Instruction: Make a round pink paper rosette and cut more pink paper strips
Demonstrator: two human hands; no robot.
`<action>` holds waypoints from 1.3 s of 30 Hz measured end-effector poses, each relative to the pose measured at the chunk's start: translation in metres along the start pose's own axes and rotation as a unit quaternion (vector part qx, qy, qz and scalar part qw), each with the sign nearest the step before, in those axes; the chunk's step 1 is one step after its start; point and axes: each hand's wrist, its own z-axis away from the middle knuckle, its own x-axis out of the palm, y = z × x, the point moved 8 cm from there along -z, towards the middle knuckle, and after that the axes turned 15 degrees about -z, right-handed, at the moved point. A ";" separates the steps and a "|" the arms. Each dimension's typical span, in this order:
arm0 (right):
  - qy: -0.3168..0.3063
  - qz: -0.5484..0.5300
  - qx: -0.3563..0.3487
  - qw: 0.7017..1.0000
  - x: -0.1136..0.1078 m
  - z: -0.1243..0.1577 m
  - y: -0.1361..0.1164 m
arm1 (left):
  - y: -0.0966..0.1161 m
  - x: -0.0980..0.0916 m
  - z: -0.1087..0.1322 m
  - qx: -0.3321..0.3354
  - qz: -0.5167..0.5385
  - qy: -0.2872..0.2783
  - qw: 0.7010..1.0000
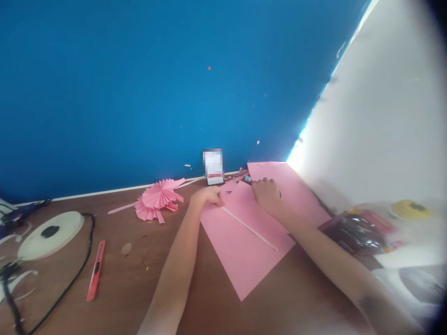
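A sheet of pink paper (240, 260) lies slantwise on the brown table, with a narrow white strip (251, 229) running diagonally across it. My left hand (211, 196) is closed, its fingertips pinched at the upper end of this strip. Over the sheet's upper right part, my right hand (266, 193) is curled with the knuckles up. Its fingers hide whatever they may hold; a small dark bit shows at the edge of this hand. Beyond it spreads a second pink sheet (303, 195).
Pleated pink paper rosettes (159, 200) lie left of my left hand. A red box cutter (96, 271), a white disc-shaped device (52, 235) and a black cable (78, 272) are farther left. A phone (213, 165) leans against the blue wall. Plastic-wrapped things (363, 230) lie right.
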 end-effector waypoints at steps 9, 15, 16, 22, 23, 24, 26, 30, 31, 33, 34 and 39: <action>-0.026 -0.289 -0.168 0.942 0.017 0.011 -0.062 | -0.006 0.007 -0.008 -0.006 0.107 -0.004 0.994; 0.023 -0.361 -0.195 0.912 0.044 0.021 -0.082 | -0.007 0.011 -0.011 0.007 0.180 -0.011 0.984; 0.030 -0.354 -0.200 0.913 0.046 0.022 -0.084 | -0.007 0.010 -0.011 0.004 0.180 -0.008 0.984; 0.024 -0.317 -0.222 0.922 0.049 0.024 -0.086 | -0.011 0.011 -0.011 -0.010 0.192 0.005 0.981; 0.021 -0.322 -0.225 0.920 0.048 0.025 -0.087 | -0.011 0.011 -0.012 -0.008 0.193 0.005 0.981; 0.018 -0.326 -0.226 0.918 0.048 0.025 -0.087 | -0.013 0.011 -0.012 -0.006 0.191 0.007 0.982; 0.014 -0.332 -0.227 0.916 0.048 0.025 -0.087 | -0.016 0.012 -0.015 -0.008 0.182 0.011 0.983; 0.012 -0.335 -0.240 0.911 0.048 0.026 -0.088 | -0.020 0.013 -0.020 -0.002 0.180 0.019 0.983; 0.014 -0.334 -0.242 0.911 0.047 0.026 -0.088 | -0.020 0.013 -0.021 0.002 0.185 0.019 0.983; 0.017 -0.335 -0.243 0.910 0.047 0.026 -0.088 | -0.021 0.014 -0.022 0.000 0.186 0.019 0.982; 0.015 -0.337 -0.243 0.909 0.047 0.026 -0.088 | -0.022 0.014 -0.022 -0.006 0.181 0.020 0.983; 0.021 -0.330 -0.224 0.917 0.046 0.026 -0.086 | -0.022 0.012 -0.024 -0.002 0.161 0.040 0.986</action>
